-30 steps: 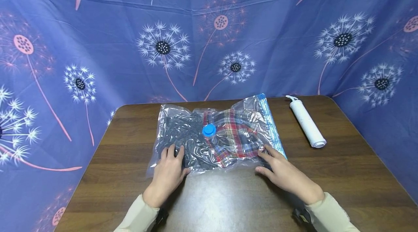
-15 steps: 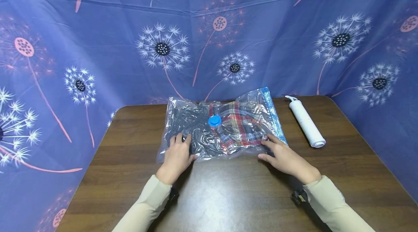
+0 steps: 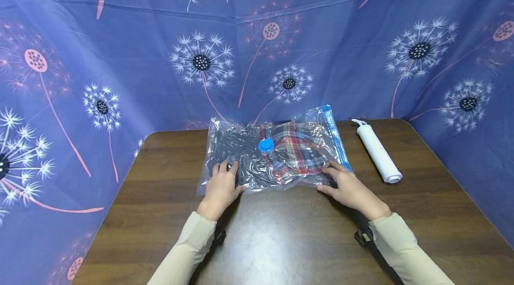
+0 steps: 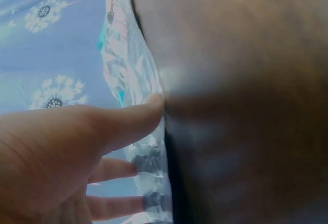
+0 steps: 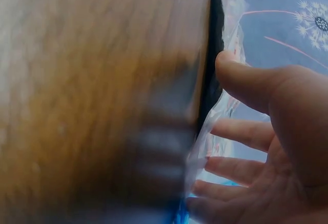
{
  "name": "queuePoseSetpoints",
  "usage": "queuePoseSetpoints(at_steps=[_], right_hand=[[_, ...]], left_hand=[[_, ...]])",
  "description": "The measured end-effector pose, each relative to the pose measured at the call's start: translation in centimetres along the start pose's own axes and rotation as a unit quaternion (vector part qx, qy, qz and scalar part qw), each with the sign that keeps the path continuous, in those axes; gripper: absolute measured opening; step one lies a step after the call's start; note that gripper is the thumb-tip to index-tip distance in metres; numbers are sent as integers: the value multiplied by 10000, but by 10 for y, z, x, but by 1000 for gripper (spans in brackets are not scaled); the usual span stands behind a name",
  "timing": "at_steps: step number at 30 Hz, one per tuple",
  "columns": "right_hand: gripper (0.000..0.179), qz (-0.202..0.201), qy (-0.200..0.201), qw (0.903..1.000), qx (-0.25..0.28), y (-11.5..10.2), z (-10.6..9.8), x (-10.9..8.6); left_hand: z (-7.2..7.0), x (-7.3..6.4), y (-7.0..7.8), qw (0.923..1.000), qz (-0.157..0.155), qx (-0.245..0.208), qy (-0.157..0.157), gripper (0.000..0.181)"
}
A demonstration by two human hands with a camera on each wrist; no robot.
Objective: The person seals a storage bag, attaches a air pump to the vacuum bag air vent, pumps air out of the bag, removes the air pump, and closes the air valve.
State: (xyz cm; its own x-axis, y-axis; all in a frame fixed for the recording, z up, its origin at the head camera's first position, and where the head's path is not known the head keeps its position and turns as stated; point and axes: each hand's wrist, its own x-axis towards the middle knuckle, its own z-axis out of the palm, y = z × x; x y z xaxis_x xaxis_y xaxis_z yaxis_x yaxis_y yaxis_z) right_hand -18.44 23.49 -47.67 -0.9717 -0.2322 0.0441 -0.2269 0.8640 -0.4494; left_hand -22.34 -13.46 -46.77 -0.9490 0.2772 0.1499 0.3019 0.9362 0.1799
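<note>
A clear vacuum storage bag (image 3: 241, 173) lies flat near the table's back, with dark clothing (image 3: 234, 142) in its left part and a plaid shirt (image 3: 299, 142) in its right. On top sits a round blue valve cap (image 3: 266, 145); a blue zip strip (image 3: 337, 138) runs down the right end. The left hand (image 3: 221, 187) touches the front left of the bag, thumb (image 4: 133, 119) at its near edge. At the front right corner rests the right hand (image 3: 351, 189). In the right wrist view its fingers (image 5: 241, 131) are extended against the plastic.
A white hand pump (image 3: 377, 151) lies on the wooden table (image 3: 257, 231), right of the bag. Behind the table hangs a blue cloth (image 3: 341, 53) with dandelion prints, which also covers both sides.
The bag has slid away from the person and a little to the right, both hands moving with it. Over the last half second the shift is small. The pump stays where it was.
</note>
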Motion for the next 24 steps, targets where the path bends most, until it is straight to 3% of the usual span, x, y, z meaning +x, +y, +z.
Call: queuePoseSetpoints(at_steps=[4, 13, 19, 24], right_hand=[[60, 53, 69, 9999, 52, 2, 0, -1], [61, 104, 31, 9999, 66, 3, -1, 1], [60, 28, 37, 10000, 20, 0, -1, 4], [54, -174, 313, 9994, 11, -9, -2, 4]], left_hand=[[2, 3, -1, 9999, -1, 68, 75, 82], [3, 9, -4, 9998, -87, 90, -122, 83], [3, 6, -8, 10000, -22, -91, 34, 79], [3, -5, -13, 9970, 234, -634, 372, 73]])
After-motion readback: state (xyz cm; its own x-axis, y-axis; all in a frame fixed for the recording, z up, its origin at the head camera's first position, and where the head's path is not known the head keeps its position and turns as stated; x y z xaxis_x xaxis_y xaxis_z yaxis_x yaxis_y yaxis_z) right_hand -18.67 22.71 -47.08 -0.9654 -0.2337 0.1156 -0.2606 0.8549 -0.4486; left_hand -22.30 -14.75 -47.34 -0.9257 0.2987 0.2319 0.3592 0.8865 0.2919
